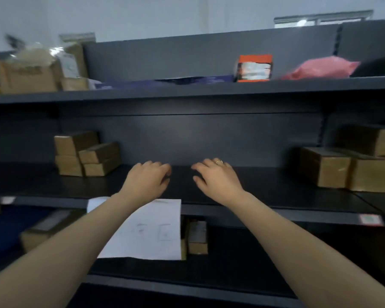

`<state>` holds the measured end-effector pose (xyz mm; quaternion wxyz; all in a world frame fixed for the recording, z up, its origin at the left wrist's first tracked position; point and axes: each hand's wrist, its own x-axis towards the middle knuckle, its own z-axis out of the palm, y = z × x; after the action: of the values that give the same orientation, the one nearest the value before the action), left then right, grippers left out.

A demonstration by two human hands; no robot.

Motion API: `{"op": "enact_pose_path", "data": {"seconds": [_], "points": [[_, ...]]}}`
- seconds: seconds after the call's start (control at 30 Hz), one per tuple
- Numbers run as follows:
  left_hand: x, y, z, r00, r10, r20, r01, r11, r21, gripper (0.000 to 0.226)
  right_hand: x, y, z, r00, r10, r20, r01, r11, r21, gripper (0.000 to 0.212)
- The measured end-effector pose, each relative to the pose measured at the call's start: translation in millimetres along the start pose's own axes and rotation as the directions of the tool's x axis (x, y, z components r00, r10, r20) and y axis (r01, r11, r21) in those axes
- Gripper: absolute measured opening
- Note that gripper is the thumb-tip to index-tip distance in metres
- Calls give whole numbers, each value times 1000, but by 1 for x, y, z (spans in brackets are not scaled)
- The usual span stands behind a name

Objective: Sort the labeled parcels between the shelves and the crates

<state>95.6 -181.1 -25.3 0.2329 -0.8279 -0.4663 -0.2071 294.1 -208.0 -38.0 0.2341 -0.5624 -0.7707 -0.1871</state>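
Observation:
Both arms reach over the middle shelf (276, 196) of a dark grey rack. My left hand (146, 180) and my right hand (217, 177) hover side by side above a bare stretch of shelf, fingers slightly curled and apart, holding nothing. A ring sits on one right finger. Several small brown cardboard parcels (87, 154) are stacked at the shelf's left. Larger brown parcels (347, 167) stand at its right. The top shelf (187, 88) carries an orange and white box (253, 67), a pink plastic bag parcel (320, 67) and cardboard boxes (27, 74) at the left.
A white paper sheet (147, 232) hangs from the middle shelf's front edge, below my left wrist. On the lower shelf a small brown parcel (197, 237) stands upright, with a flat box (45, 230) and a blue parcel (2, 232) to the left. The view is motion-blurred.

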Motion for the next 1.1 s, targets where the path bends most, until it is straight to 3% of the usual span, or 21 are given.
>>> {"op": "enact_pose_path", "data": {"seconds": [0.27, 0.43, 0.57, 0.67, 0.77, 0.97, 1.1], "points": [[-31, -159, 21, 977, -212, 8, 212, 976, -53, 24, 119, -96, 72, 981, -183, 69, 175, 978, 112, 42], [-29, -233, 56, 931, -354, 88, 357, 934, -23, 26, 195, -132, 121, 964, -228, 139, 193, 954, 228, 47], [-13, -281, 78, 875, -451, 174, 464, 885, -38, 45, 258, -152, 164, 962, -169, 216, 76, 921, 381, 51], [0, -308, 95, 828, -489, 273, 513, 858, -18, 63, 302, -168, 199, 948, -48, 314, -143, 817, 558, 57], [9, -334, 113, 804, -503, 316, 535, 845, -16, 72, 332, -185, 229, 924, 15, 381, -255, 768, 588, 60], [32, -378, 148, 878, -428, 217, 461, 878, -133, 68, 368, -209, 255, 936, -25, 352, -213, 756, 619, 55], [40, -395, 169, 914, -365, 178, 397, 896, -198, 66, 381, -223, 264, 917, 28, 398, -293, 724, 624, 51]]}}
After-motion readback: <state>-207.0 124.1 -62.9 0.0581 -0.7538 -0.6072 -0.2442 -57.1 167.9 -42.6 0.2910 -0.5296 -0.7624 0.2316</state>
